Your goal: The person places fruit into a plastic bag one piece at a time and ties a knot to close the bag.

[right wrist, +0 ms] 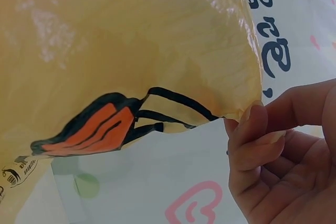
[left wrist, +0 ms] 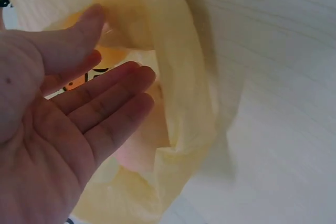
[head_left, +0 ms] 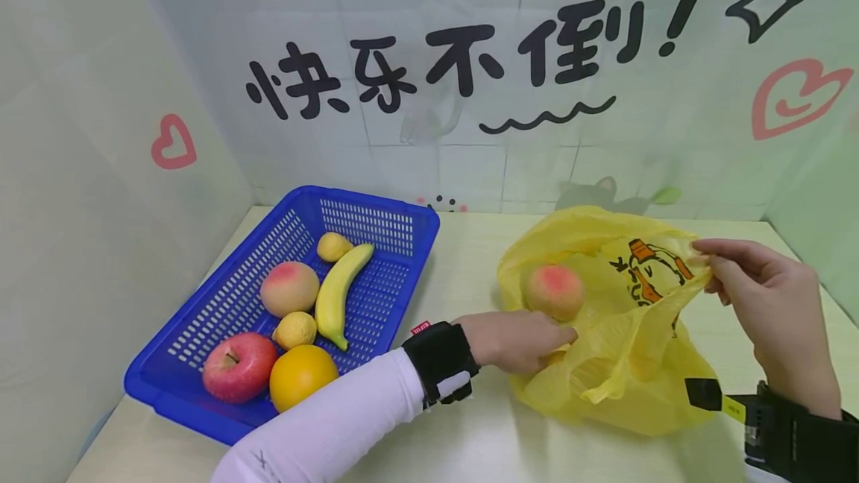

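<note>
A yellow plastic bag [head_left: 644, 386] with a printed cartoon duck lies with its mouth spread toward the left. My right hand [head_left: 772, 297] pinches the bag's upper right edge between thumb and fingers, as the right wrist view also shows. Just inside the mouth is a peach [head_left: 555, 291], pinkish on top. My left hand [head_left: 520, 340] reaches to the mouth below this peach. In the left wrist view, the left hand's fingers [left wrist: 113, 100] are extended and hold nothing, overlapping the bag's opening. Part of the peach shows behind them.
On the left stands a blue plastic basket [head_left: 419, 226] holding a red apple [head_left: 239, 366], an orange [head_left: 302, 375], another peach [head_left: 290, 289], a banana [head_left: 341, 293] and two small yellowish round fruits. A printed sheet covers the wall behind the table [head_left: 463, 244].
</note>
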